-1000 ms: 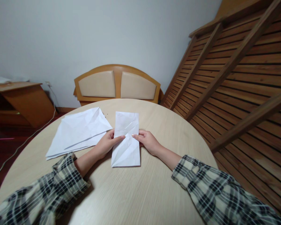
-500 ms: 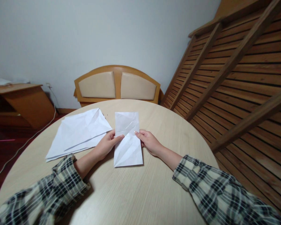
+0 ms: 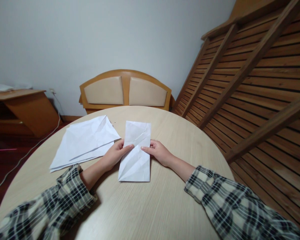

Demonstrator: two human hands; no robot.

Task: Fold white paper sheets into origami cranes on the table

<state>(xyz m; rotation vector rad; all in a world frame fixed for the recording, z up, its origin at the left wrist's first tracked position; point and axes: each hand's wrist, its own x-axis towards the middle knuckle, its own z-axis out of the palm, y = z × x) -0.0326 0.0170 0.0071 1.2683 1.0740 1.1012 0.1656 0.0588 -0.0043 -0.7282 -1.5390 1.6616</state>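
A folded sheet of white paper [image 3: 135, 166], creased and shaped as a narrow upright rectangle, is held over the middle of the round table [image 3: 170, 203]. My left hand [image 3: 115, 154] pinches its left edge, thumb on top and fingers behind. On the opposite edge, my right hand [image 3: 160, 152] grips it the same way, its thumb lying on the face of the paper. The fingers under the sheet are mostly hidden. Beside my left hand lies a small stack of creased white paper sheets [image 3: 83, 138].
Beyond the table stands a wooden headboard [image 3: 126, 90] with two cream panels. A large slatted wooden frame [image 3: 252, 93] leans along the right side. At the left are a wooden desk [image 3: 32, 110] and a white cable [image 3: 27, 156] trailing over the dark red floor.
The folded paper shifts slightly right, then its lower end swings back left and a little closer to me. My right thumb slides inward over the paper. Both hands keep their hold.
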